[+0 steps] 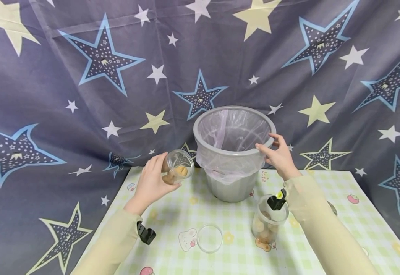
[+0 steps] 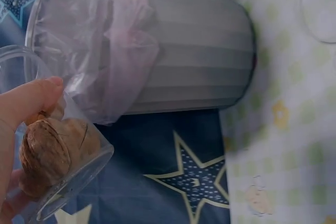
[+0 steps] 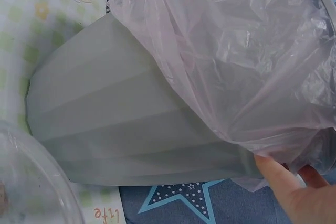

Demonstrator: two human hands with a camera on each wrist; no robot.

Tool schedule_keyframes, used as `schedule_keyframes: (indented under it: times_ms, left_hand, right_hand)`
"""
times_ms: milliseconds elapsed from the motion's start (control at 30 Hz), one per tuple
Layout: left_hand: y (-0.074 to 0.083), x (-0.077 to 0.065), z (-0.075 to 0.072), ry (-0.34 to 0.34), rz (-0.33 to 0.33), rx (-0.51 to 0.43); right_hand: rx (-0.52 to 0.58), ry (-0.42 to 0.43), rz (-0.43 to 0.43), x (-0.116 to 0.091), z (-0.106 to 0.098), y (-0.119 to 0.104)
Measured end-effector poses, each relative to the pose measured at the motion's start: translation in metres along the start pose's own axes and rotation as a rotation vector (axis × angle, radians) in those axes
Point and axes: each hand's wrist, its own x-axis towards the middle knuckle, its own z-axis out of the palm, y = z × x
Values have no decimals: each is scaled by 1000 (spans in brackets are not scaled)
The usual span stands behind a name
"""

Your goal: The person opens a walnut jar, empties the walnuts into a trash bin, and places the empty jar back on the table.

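My left hand [image 1: 151, 183] grips a clear jar [image 1: 190, 157] beside the bin's left side. The jar is tilted, its mouth towards the bin, and holds several walnuts [image 2: 47, 150]. A grey trash bin [image 1: 232, 189] stands at the back of the table, lined with a thin pinkish plastic bag [image 1: 217, 164] folded over its rim. On the bin's right side, my right hand [image 1: 280, 158] holds the rim between thumb and fingers. In the right wrist view, the thumb and fingers [image 3: 278, 179] meet the bag's folded edge; their tips are partly hidden.
A second clear jar [image 1: 256, 225] with brownish contents stands under my right forearm. One clear round lid [image 1: 211, 251] lies at the table's front middle. A checked cloth [image 1: 172, 214] covers the table, and a star-patterned curtain [image 1: 124, 114] hangs behind it.
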Motion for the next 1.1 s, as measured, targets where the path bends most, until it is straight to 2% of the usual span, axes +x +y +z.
schedule_keyframes:
  times_ms: [200, 467, 733, 833, 967, 1100]
  left_hand:
    - [6, 25, -4, 35, 4, 29]
    - [22, 60, -10, 41, -25, 59]
    - [31, 83, -10, -29, -16, 106]
    - [33, 90, -9, -34, -14, 136]
    - [40, 104, -8, -34, 18, 170]
    - [50, 114, -7, -74, 38, 212]
  right_hand:
    - [4, -2, 3, 1, 0, 1]
    - [12, -9, 7, 0, 2, 0]
    - [6, -1, 8, -1, 4, -1]
    - [10, -4, 4, -1, 5, 0]
    - [14, 10, 4, -1, 4, 0]
    - [17, 21, 6, -1, 2, 1]
